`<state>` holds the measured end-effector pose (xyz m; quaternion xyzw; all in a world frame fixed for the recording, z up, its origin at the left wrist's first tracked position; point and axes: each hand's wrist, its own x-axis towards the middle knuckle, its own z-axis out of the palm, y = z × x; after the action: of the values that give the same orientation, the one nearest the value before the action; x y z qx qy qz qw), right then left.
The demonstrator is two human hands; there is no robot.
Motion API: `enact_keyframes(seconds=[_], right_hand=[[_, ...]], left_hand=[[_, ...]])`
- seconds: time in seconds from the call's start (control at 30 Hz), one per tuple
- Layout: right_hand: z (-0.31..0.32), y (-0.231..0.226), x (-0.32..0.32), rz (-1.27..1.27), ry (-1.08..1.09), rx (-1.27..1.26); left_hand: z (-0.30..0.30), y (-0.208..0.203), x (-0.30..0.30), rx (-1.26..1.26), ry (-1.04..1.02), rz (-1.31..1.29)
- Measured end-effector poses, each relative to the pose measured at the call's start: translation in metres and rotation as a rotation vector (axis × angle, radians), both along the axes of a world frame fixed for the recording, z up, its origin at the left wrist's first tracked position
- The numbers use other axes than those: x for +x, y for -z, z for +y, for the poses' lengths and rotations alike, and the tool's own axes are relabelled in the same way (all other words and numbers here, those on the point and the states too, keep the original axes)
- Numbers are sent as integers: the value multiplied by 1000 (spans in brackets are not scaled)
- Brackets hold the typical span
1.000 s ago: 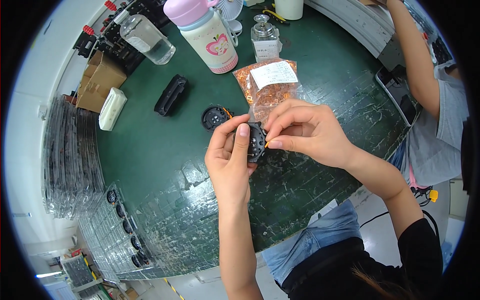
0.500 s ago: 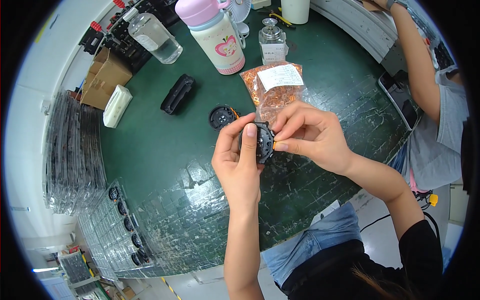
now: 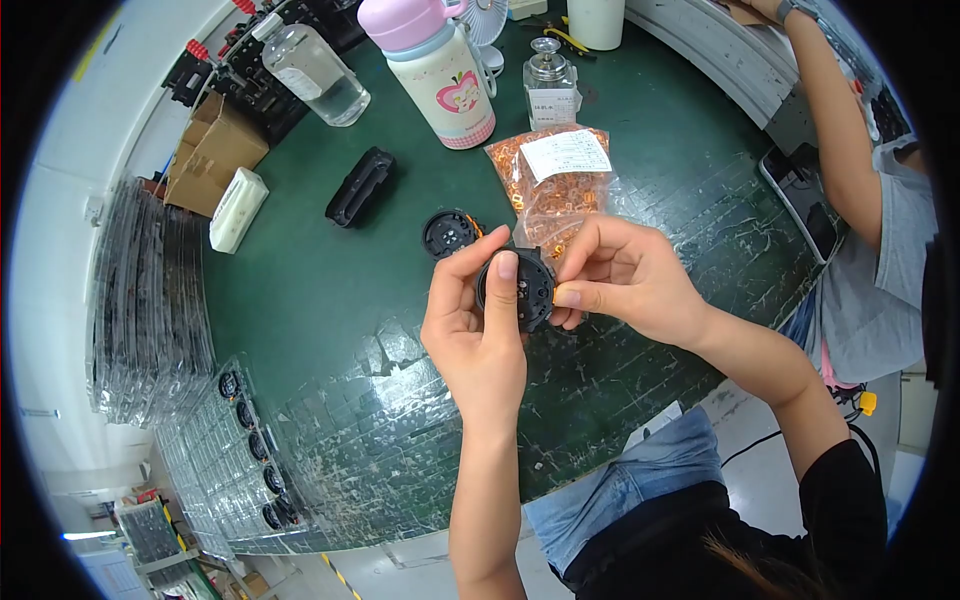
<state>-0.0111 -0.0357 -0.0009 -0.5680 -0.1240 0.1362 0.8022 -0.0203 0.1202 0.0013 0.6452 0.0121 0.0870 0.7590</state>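
We have a black round case [image 3: 537, 290] above the counter [image 3: 320, 300], between our left hand [image 3: 475, 335] and right hand [image 3: 635, 285]. The left grip is closed on its left side, thumb over the face; the right meets its right rim, fingertips nearly together, though whether around the orange bit [image 3: 556, 293] we cannot tell. Beyond lies another round case [image 3: 446, 235].

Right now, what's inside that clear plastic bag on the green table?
The clear bag holds many small orange pieces. What lies directly behind its white label is covered, and the right hand hides part of its lower end.
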Motion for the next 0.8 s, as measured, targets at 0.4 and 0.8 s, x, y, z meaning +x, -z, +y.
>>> enact_keyframes(seconds=[0.4,0.8], right_hand=[[-3,10,6,53,-142,4],[-5,-13,-6,78,-187,-113]], left_hand=[[6,5,4,22,78,32],[7,12,4,-972,616,551]])
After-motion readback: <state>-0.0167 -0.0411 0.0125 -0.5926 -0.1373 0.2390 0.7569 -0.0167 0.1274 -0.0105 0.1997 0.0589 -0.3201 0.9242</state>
